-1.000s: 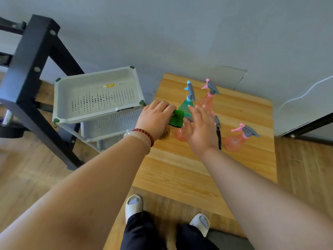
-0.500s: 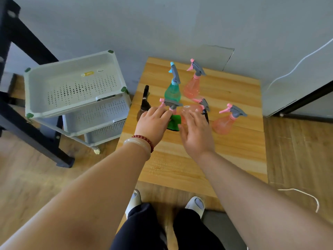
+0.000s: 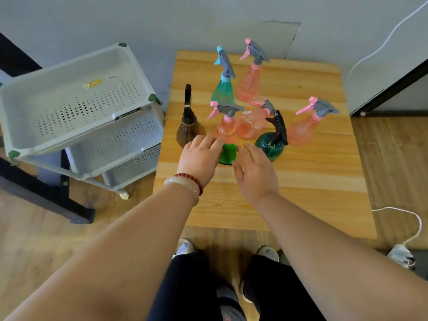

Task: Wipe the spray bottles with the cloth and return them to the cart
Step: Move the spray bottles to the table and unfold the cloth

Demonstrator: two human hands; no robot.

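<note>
Several spray bottles stand on the wooden table (image 3: 301, 186): a brown one (image 3: 188, 130), a green one with a blue nozzle (image 3: 223, 89), pink ones (image 3: 250, 84), (image 3: 227, 126), (image 3: 303, 128), a pink one lying on its side (image 3: 252, 122), and a dark green one with a black head (image 3: 271, 143). A green cloth (image 3: 228, 155) lies in front of the near pink bottle. My left hand (image 3: 200, 159) rests beside the cloth, fingertips at its left edge. My right hand (image 3: 253, 173) hovers just right of it, fingers spread.
A white three-tier cart (image 3: 76, 107) with perforated trays stands left of the table, its top tray holding only a small label. A black frame (image 3: 46, 193) stands behind the cart. A white cable (image 3: 414, 228) runs over the floor at the right.
The view has shifted down and back, so the brown and dark green bottles show now. Both hands have drawn back towards me, and the cloth lies on the table between them.
</note>
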